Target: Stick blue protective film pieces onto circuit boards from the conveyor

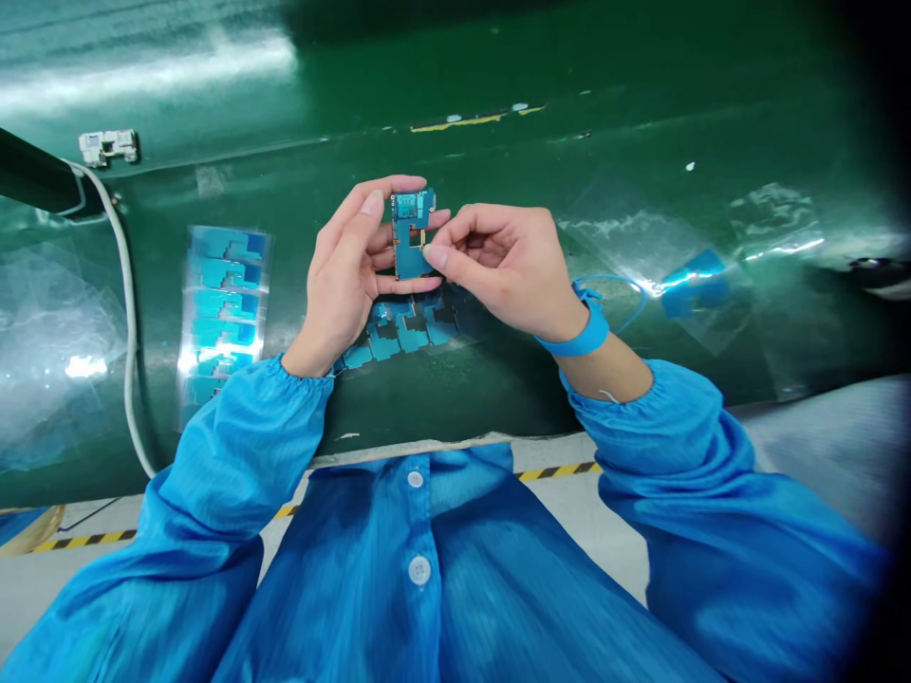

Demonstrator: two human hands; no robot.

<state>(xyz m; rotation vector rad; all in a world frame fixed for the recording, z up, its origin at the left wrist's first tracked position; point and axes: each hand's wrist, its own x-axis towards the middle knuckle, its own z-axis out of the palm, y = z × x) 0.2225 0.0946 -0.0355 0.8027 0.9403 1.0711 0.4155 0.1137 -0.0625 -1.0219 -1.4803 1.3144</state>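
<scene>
Green worktop [604,76] beneath all fingers. Left hand [345,261] holding; right hand [509,261] pinched narrow, contents hidden. Blue cut-outs [399,330] just below left fingers. Circuit board [404,239] gripped in left fingers, right fingers at its edge. Probably fine edge work; next wants steady hold, light pinch

Open room beyond the circuit board [402,250]; cable [131,313] bars left, dark object [883,273] perhaps right.
</scene>
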